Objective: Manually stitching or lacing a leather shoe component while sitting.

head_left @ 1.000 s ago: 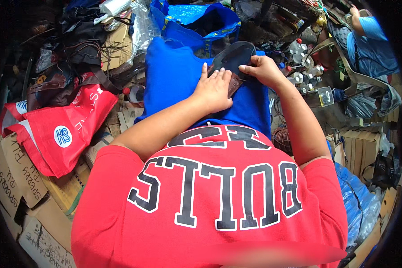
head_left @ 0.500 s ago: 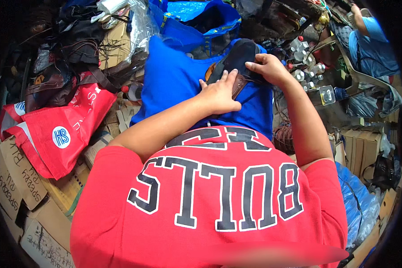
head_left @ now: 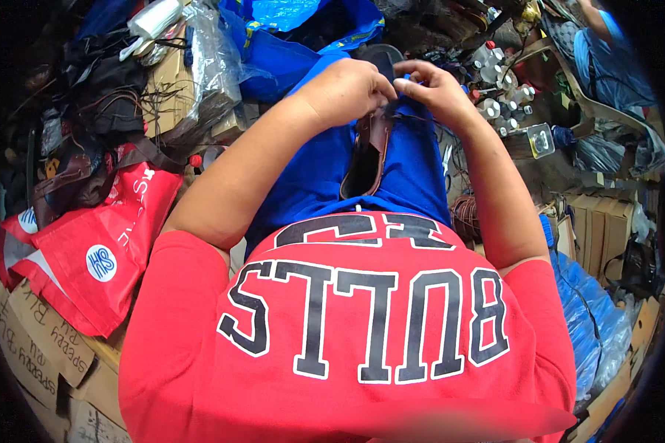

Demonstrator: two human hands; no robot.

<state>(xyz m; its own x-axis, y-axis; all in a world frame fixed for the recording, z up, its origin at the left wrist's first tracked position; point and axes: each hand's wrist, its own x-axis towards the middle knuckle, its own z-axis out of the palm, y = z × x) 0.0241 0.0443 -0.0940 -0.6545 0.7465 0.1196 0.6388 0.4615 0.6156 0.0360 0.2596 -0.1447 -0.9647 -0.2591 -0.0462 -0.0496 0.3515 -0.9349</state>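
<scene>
A brown leather shoe [head_left: 379,140] rests on my lap between my legs, its opening towards me and its dark front end pointing away. Over its far half, my left hand [head_left: 345,90] is bent down with the fingers pinched together. Close to its right, my right hand [head_left: 434,90] has curled fingers, with thumb and forefinger near the left fingertips. Whatever the two hands grip above the shoe is too small and dark to make out. My fingers and the left hand cover the middle of the shoe. Blue cloth [head_left: 303,170] covers my legs beneath it.
A blue bag [head_left: 273,74] stands open beyond my knees. On the left are a red bag [head_left: 118,251], dark straps and written-on cardboard [head_left: 59,343]. Small capped bottles [head_left: 506,107], cardboard boxes [head_left: 598,232] and blue plastic [head_left: 580,317] lie right. Another person's blue clothing [head_left: 606,66] shows at far right.
The shoe has turned from lying aslant, dark sole showing, to having its opening face up towards me. My left hand has lifted off its side and moved to its far half beside my right.
</scene>
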